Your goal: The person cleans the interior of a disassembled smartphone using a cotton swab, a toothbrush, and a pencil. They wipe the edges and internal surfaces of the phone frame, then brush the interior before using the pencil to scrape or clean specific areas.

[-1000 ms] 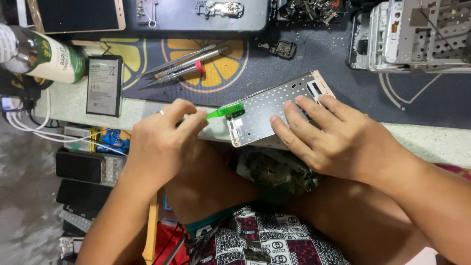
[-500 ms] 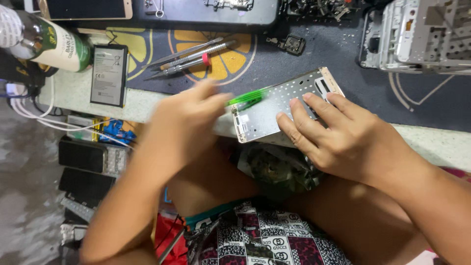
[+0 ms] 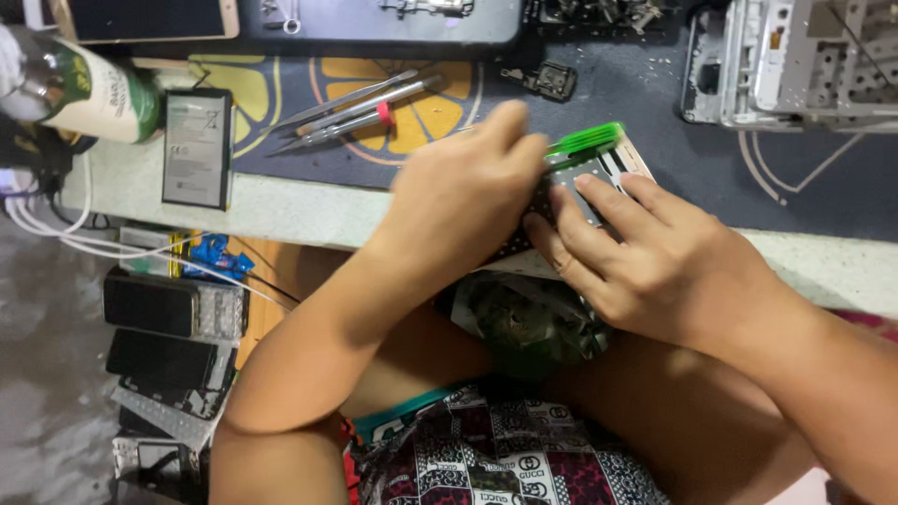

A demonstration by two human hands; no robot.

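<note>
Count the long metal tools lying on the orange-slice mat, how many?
3, side by side above the left hand: tweezers, a silver screwdriver and a red-banded screwdriver. More may be hidden under the hands.

Colours on the work table

The left hand [image 3: 468,192] holds a bright green tool [image 3: 586,138] — just under it lies a silver-grey phone frame [image 3: 599,178] with a pale gold edge, pressed by the right hand [image 3: 655,262]. Up and left of the grip, the mat [image 3: 795,187] is dark blue-grey with yellow and orange lemon-slice circles. On it lie silver tweezers [image 3: 360,108] with a red band. Further left sit a black battery [image 3: 196,148] and a green bottle [image 3: 84,89] with a white label. Below the grip — cloth [image 3: 486,458] in dark red, black and white print.
</note>
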